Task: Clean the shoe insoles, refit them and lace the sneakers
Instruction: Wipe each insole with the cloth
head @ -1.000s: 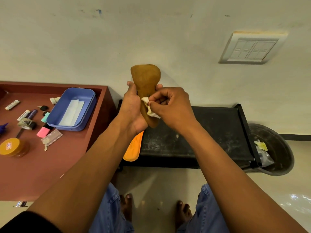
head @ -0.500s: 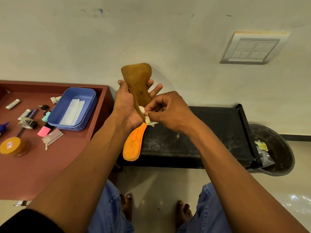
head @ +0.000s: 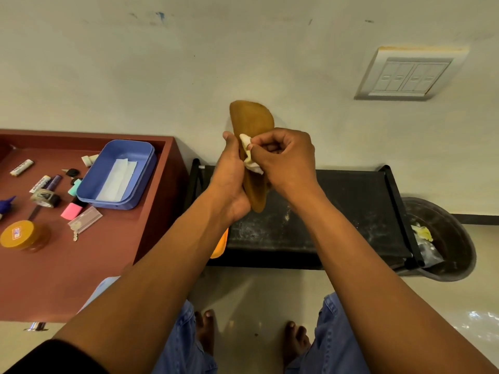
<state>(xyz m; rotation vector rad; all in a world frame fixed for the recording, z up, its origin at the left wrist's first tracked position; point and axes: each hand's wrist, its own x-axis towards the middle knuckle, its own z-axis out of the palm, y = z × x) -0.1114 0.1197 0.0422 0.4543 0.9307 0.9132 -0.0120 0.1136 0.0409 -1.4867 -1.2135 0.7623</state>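
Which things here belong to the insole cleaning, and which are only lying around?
In use: brown insole held by the left hand; white wipe pinched in the right hand; orange insole below, mostly hidden.

Lying about: blue tray, yellow-lidded jar, pink eraser, bin.

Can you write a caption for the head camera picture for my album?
Left hand holds a brown insole upright while the right hand rubs it with a white wipe.

Mostly hidden: bright orange foam insole (head: 220, 245), behind left forearm.
Crumpled white wipe (head: 249, 157) half buried in right hand's (head: 283, 160) fist; red-brown wooden table (head: 94, 255) cropped at 9 o'clock; printing on small tubes illegible.
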